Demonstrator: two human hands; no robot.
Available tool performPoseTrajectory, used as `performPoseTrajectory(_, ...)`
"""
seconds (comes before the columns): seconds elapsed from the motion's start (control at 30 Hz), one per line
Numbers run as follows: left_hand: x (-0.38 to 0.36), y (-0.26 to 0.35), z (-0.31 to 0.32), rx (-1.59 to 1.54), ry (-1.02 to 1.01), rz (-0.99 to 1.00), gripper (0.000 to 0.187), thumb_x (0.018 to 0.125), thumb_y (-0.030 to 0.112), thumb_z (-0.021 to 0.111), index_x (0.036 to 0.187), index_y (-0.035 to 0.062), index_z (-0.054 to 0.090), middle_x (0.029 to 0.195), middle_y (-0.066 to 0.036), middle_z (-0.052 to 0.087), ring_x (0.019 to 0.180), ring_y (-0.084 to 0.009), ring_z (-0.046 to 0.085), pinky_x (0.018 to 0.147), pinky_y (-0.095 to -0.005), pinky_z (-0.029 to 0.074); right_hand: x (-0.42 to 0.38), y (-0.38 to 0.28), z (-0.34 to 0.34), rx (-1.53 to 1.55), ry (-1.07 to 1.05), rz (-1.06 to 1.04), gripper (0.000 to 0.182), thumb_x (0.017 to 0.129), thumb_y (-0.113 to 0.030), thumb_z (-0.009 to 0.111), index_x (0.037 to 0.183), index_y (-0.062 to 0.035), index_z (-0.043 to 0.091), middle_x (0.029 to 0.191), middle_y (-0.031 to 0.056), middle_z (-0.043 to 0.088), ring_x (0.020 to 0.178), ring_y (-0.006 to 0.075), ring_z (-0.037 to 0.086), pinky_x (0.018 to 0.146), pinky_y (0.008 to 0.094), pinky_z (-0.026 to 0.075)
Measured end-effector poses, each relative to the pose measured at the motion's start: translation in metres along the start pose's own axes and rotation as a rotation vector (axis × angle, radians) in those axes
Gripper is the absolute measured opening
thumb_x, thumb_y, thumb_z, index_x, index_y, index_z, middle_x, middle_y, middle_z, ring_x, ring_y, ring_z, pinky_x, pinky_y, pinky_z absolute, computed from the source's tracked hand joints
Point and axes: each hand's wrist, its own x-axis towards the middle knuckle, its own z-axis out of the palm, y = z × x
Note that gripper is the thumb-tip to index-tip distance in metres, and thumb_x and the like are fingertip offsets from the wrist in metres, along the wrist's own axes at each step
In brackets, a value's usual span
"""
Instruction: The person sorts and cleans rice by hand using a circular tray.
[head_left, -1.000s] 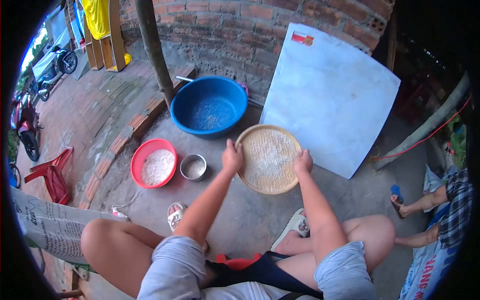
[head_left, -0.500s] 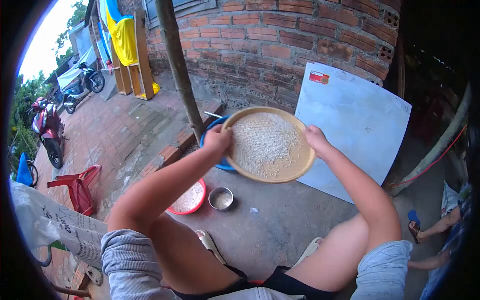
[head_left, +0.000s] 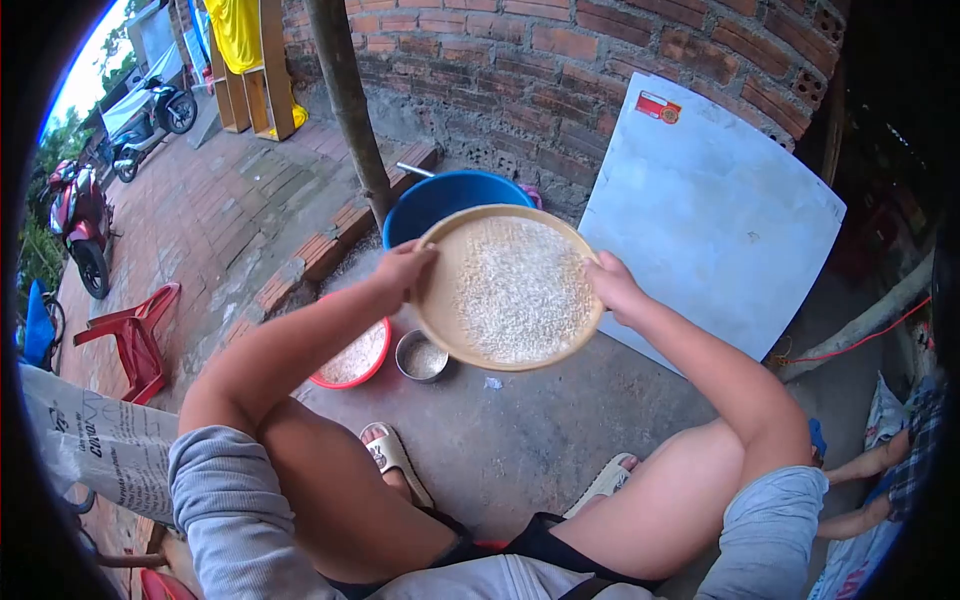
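Observation:
My left hand (head_left: 402, 272) and my right hand (head_left: 617, 284) grip opposite sides of the rim of a round tan winnowing tray (head_left: 437, 290), fingers closed around it. Whitish grains (head_left: 525, 295) lie across its middle and right, slightly blurred by motion. Behind and partly under the tray's far edge stands a blue basin (head_left: 450, 195). Below my left forearm, a red basin (head_left: 350, 365) holds pale flaky material, and beside it sits a small metal bowl (head_left: 420, 358) with some grain inside.
A white board (head_left: 710, 220) leans at the right against the brick wall (head_left: 540, 60). A wooden pole (head_left: 345, 100) rises behind the blue basin. An overturned red stool (head_left: 135, 340) and a printed sack (head_left: 105, 430) are on the left. Another person's arm (head_left: 870, 462) shows at right.
The tray has shifted a little left and nearer in the view, uncovering more of the blue basin. Its grains have moved toward the middle and right. The view has tilted downward.

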Motion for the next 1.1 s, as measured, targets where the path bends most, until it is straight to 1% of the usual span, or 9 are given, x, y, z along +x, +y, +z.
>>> performPoseTrajectory(0.07,-0.003,0.009,-0.018,-0.176,-0.056,-0.093,0.022,0.088,0.021,0.055,0.107,0.0104,0.060,0.086,-0.008,0.065,0.071,-0.0205,0.065,0.063,-0.0383,0.055,-0.034,-0.064,0.022,0.112,-0.092,0.230,0.026,0.093,-0.023,0.044,0.102,0.0007,0.048,0.092,0.0149,0.058,0.081,0.0205,0.057,0.074,0.0358,0.046)
performPoseTrajectory(0.2,-0.002,-0.010,-0.014,-0.137,0.029,0.025,0.022,0.089,0.024,0.054,0.106,0.0122,0.060,0.084,-0.004,0.064,0.068,-0.0166,0.061,0.062,-0.0361,0.052,0.007,-0.024,0.016,0.105,-0.032,0.070,0.030,0.093,-0.025,0.045,0.106,0.0014,0.049,0.094,0.0140,0.060,0.080,0.0197,0.059,0.069,0.0341,0.049)
performPoseTrajectory(0.43,-0.022,-0.005,-0.015,-0.074,0.095,-0.093,0.021,0.090,0.021,0.051,0.109,0.0144,0.059,0.088,-0.006,0.063,0.073,-0.0192,0.061,0.067,-0.0368,0.051,-0.001,-0.041,0.029,0.413,-0.162,0.331,0.036,0.095,-0.031,0.040,0.108,0.0009,0.052,0.098,0.0129,0.062,0.085,0.0200,0.062,0.074,0.0347,0.050)
performPoseTrajectory(0.57,-0.023,0.006,-0.029,0.051,0.085,0.126,0.025,0.087,0.022,0.057,0.109,0.0127,0.060,0.089,-0.009,0.062,0.077,-0.0232,0.060,0.073,-0.0350,0.049,-0.021,-0.061,0.041,0.488,-0.066,0.330,0.038,0.096,-0.031,0.038,0.112,0.0019,0.050,0.102,0.0136,0.060,0.091,0.0210,0.060,0.081,0.0345,0.048)
performPoseTrajectory(0.63,-0.040,0.021,-0.017,0.945,0.600,0.750,0.032,0.083,0.023,0.060,0.112,0.0103,0.058,0.099,-0.014,0.061,0.085,-0.0295,0.058,0.082,-0.0381,0.045,-0.022,-0.054,0.045,0.518,-0.038,0.318,0.038,0.096,-0.031,0.038,0.113,0.0017,0.050,0.103,0.0138,0.060,0.093,0.0211,0.059,0.081,0.0347,0.048)
performPoseTrajectory(0.67,-0.048,0.030,-0.011,0.944,0.600,0.749,0.032,0.083,0.023,0.060,0.112,0.0103,0.058,0.099,-0.014,0.061,0.085,-0.0295,0.058,0.082,-0.0381,0.045,-0.021,-0.050,0.046,0.541,-0.013,0.305,0.038,0.097,-0.031,0.038,0.113,0.0015,0.049,0.105,0.0140,0.059,0.094,0.0212,0.059,0.081,0.0349,0.047)
performPoseTrajectory(0.73,-0.067,0.051,0.003,1.019,0.291,1.122,0.037,0.082,0.022,0.062,0.117,0.0088,0.055,0.113,-0.016,0.056,0.107,-0.0305,0.052,0.094,-0.0377,0.039,-0.028,-0.056,0.047,0.547,-0.002,0.312,0.039,0.097,-0.031,0.037,0.115,0.0012,0.048,0.106,0.0142,0.058,0.096,0.0213,0.058,0.082,0.0351,0.047)
performPoseTrajectory(0.87,-0.079,0.054,0.035,0.904,-0.331,1.065,0.038,0.084,0.020,0.060,0.119,0.0072,0.054,0.119,-0.015,0.054,0.112,-0.0286,0.051,0.097,-0.0375,0.038,-0.041,-0.069,0.051,0.508,0.006,0.330,0.040,0.097,-0.031,0.036,0.119,0.0009,0.046,0.110,0.0144,0.056,0.099,0.0221,0.057,0.084,0.0367,0.046)
performPoseTrajectory(1.1,-0.097,0.042,0.068,0.913,-0.749,1.118,0.022,0.081,0.014,0.062,0.101,0.0046,0.064,0.107,-0.012,0.061,0.101,-0.0265,0.056,0.090,-0.0367,0.043,-0.047,-0.065,0.060,0.549,-0.019,0.360,0.042,0.097,-0.033,0.034,0.119,0.0012,0.045,0.111,0.0153,0.055,0.098,0.0237,0.057,0.083,0.0381,0.047)
